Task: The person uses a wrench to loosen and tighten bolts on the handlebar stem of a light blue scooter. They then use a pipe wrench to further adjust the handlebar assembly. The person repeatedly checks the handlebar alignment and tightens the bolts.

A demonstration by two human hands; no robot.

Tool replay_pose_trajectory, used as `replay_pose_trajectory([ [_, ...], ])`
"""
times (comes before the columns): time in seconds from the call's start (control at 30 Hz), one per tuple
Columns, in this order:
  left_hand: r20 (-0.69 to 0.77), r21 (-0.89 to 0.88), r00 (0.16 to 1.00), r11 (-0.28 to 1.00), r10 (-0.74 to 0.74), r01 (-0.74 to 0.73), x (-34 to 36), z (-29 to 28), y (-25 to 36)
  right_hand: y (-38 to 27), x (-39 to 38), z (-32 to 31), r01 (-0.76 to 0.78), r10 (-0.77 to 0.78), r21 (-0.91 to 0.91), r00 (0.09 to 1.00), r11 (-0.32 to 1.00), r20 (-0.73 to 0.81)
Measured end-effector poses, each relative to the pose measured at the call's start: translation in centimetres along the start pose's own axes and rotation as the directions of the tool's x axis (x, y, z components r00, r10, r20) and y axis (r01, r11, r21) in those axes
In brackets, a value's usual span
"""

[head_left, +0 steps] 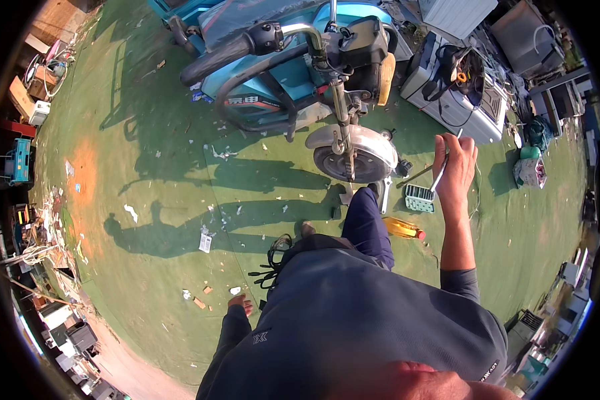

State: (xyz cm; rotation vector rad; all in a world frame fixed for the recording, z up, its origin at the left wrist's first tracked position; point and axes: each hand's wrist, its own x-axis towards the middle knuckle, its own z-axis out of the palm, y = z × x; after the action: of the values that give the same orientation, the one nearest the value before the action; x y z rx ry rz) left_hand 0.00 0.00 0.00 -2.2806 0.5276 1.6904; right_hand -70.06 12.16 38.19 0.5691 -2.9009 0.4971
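So the right hand (456, 167), right of centre in the frame, has its fingers closed around a slim metal rod (439, 179), some kind of hand tool by the look of it, one end poking out above the fist and the other pointing down toward a pale green tray (419, 198) with rows of slots on the ground. From straight overhead I honestly can't tell whether the tip touches the tray or just hangs above it. The left hand (241, 305) is down at lower centre-left, well apart from everything; its fingers show, but they're too small for me to call them spread or curled, and I don't see anything in it. As for progress, I'd call it early or between steps: up at top centre the teal three-wheeler (300, 83) has its front wheel (353, 157) sitting in the fork (341, 107), silver mudguard (323, 136) on, handlebar grip (217, 58) in place, and the rod isn't on any of it. So nothing there reads as finished, and whatever the rod is for looks left to do. A yellow bottle (403, 228) with a red cap lies just below the tray, near the person's leg (368, 227).
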Motion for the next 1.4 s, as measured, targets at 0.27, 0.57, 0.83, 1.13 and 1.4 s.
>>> replay_pose_trajectory([
  [0.27,0.089,0.013,0.964,0.967,0.252,-0.254,2.4,-4.4,17.6,-0.3,1.3,-2.1,-0.041,0.048,-0.044,0.987,0.998,0.156],
  [0.57,0.407,0.078,0.591,0.619,0.696,-0.782,-14.4,13.4,48.0,-7.5,-1.5,-6.4,-0.49,0.308,0.735,0.871,0.469,0.383],
  [0.83,0.74,0.041,0.346,0.476,0.577,-0.879,-29.1,27.9,62.6,-17.7,0.6,-1.9,-0.244,0.243,0.585,0.967,0.773,0.082],
  [1.13,0.849,0.196,0.343,0.363,0.401,-0.911,-36.0,41.3,68.4,-24.4,2.6,0.3,-0.414,0.383,0.385,0.91,0.824,0.158],
  [1.4,0.935,0.086,0.181,0.302,0.305,-0.95,-26.0,42.5,71.8,-30.2,10.0,-0.7,-0.212,0.209,-0.024,0.931,0.977,0.298],
])
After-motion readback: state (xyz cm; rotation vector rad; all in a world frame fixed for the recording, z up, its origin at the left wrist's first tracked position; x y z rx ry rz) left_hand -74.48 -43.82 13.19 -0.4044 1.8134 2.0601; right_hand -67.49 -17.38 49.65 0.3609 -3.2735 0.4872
